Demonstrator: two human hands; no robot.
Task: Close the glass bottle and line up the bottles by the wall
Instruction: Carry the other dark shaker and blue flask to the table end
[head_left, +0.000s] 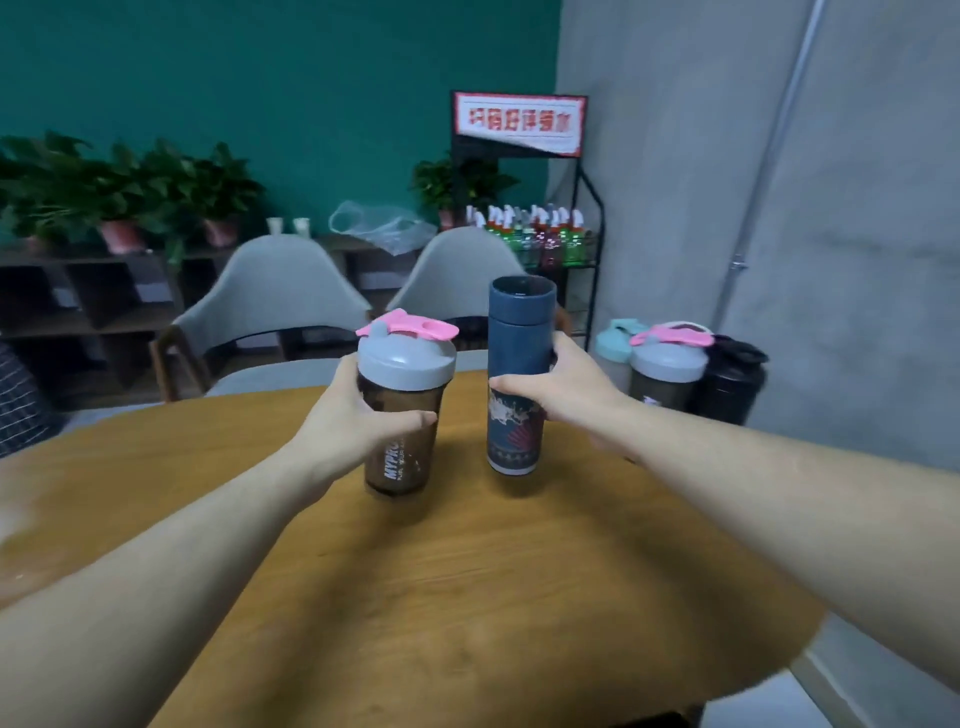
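Note:
My left hand (358, 415) grips a brown shaker bottle (402, 447) with a grey lid and pink flip cap, held just above the round wooden table (467, 597). My right hand (558, 397) is wrapped around a tall dark blue patterned bottle (517, 374), its cap on, also a little above the table top. Both bottles are upright, side by side near the table's far middle. By the grey wall (831, 234) at the table's right stand three bottles in a row: a teal-lidded one (613, 345), a grey-lidded pink-capped shaker (667, 364) and a black one (730, 382).
Two grey chairs (270, 306) stand behind the table. A black wire rack (582, 244) with several coloured spray bottles is at the back right, under a red sign. Potted plants (119, 192) line a dark shelf along the teal wall.

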